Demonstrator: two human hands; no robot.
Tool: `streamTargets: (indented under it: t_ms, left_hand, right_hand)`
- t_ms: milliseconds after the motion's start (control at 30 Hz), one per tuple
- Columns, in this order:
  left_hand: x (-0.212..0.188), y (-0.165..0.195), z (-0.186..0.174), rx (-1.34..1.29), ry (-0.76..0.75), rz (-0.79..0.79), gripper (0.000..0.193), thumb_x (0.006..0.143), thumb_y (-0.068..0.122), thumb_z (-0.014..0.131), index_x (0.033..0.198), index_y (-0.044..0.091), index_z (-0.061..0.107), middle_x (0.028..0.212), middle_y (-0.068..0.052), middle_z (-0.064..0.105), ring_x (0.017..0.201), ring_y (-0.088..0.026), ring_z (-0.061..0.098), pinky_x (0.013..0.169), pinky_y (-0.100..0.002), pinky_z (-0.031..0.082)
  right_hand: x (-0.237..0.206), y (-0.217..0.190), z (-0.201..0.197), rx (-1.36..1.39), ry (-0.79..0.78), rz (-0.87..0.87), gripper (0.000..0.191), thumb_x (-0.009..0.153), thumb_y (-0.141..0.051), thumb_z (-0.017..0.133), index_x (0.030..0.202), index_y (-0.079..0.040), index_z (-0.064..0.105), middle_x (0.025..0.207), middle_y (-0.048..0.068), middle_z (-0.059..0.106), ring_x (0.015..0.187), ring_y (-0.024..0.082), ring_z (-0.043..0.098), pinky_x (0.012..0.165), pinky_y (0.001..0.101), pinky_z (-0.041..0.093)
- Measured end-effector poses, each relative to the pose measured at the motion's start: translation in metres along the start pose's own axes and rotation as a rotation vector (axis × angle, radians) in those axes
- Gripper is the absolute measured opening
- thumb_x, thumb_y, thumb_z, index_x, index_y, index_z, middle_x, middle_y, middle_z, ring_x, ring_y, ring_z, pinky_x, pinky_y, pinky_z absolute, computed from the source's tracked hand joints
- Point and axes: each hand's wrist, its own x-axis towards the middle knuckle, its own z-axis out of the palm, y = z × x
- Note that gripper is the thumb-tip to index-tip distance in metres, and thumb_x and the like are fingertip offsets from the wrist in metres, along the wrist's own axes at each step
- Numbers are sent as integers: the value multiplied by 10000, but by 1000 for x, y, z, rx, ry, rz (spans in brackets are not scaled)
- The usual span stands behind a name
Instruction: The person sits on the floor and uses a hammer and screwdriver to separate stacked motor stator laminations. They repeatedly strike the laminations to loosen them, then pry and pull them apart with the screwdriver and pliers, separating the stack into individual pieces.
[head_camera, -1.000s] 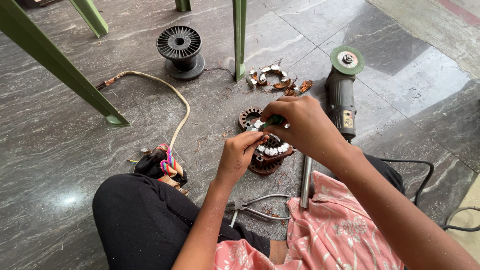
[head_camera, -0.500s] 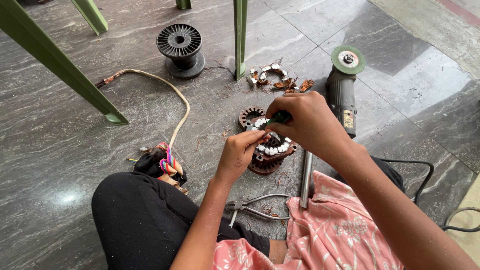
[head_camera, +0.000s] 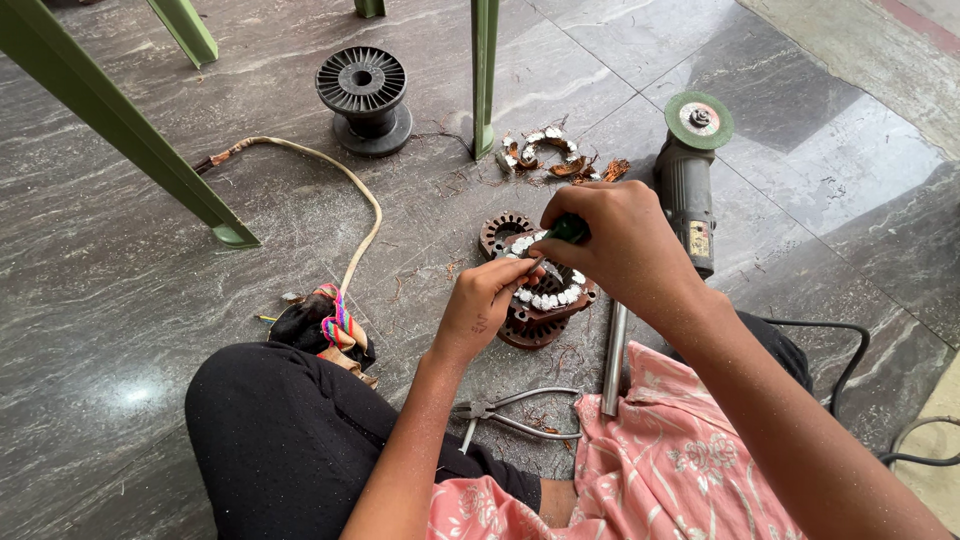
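A green metal leg (head_camera: 120, 130) slants across the grey stone floor (head_camera: 120, 400) at far left, with a black wire spool (head_camera: 364, 92) beyond a frayed cord (head_camera: 352, 190). The left hand (head_camera: 487, 303) pinches narrow at the motor stator (head_camera: 540, 290), fingertips on its white-wrapped windings, low on the floor between the knees. The right hand (head_camera: 622, 245) is clenched around a green-handled tool (head_camera: 567, 231) just above it. Pliers (head_camera: 515, 412) lie nearer the lap; a steel rod (head_camera: 613, 355) and an angle grinder (head_camera: 690, 175) sit rightward.
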Motion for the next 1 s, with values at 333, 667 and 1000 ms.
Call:
streamTargets:
  t_ms: [333, 667, 1000]
  left_hand:
    - [0, -1, 0, 23, -6, 7, 269, 966, -43, 606, 1215, -9, 703, 1080, -120, 776, 990, -199, 774, 853, -310, 631]
    - [1, -2, 1, 10, -12, 8, 292, 966, -47, 594, 1231, 6, 704, 1078, -116, 778, 987, -192, 773, 867, -299, 638]
    - [0, -3, 0, -19, -13, -4, 290, 963, -54, 592, 1227, -4, 702, 1081, -122, 777, 988, -195, 771, 868, -307, 633]
  right_hand:
    - [0, 1, 1, -7, 14, 19, 260, 766, -226, 863, 880, -24, 746, 788, 143, 742, 714, 296, 741, 655, 381, 571]
    - [-3, -4, 0, -9, 30, 17, 251, 770, -210, 854, 874, -16, 736, 790, 149, 740, 721, 299, 741, 657, 383, 571]
    - [-2, -5, 1, -5, 26, 37, 249, 773, -217, 851, 875, -15, 748, 788, 154, 742, 720, 295, 746, 660, 377, 577]
